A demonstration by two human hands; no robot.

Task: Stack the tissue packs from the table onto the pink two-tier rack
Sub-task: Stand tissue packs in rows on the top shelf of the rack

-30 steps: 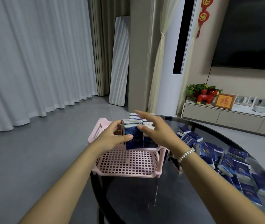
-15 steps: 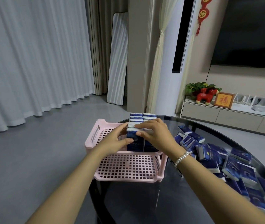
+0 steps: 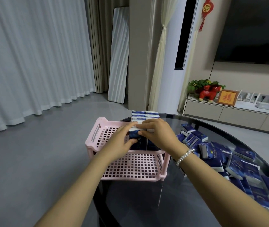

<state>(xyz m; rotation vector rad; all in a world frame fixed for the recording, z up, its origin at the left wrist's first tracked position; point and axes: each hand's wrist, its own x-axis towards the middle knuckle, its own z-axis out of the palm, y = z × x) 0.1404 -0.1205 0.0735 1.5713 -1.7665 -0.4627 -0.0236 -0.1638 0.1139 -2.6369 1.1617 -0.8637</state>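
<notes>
We see one pink rack point(image 3: 127, 164) under our two hands, two rows of tissue packs point(image 3: 144, 114) beyond our fingers, and a heap of loose packs point(image 3: 238, 166), too many to count, right of our right wrist.

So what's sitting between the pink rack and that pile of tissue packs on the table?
Only the right hand's wrist with its bead bracelet crosses above; the glass table between pink rack and loose packs looks bare, head view.

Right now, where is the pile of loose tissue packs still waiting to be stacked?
In the head view the loose tissue packs lie heaped on the dark glass table, right of the pink rack and beyond the right hand.
</notes>
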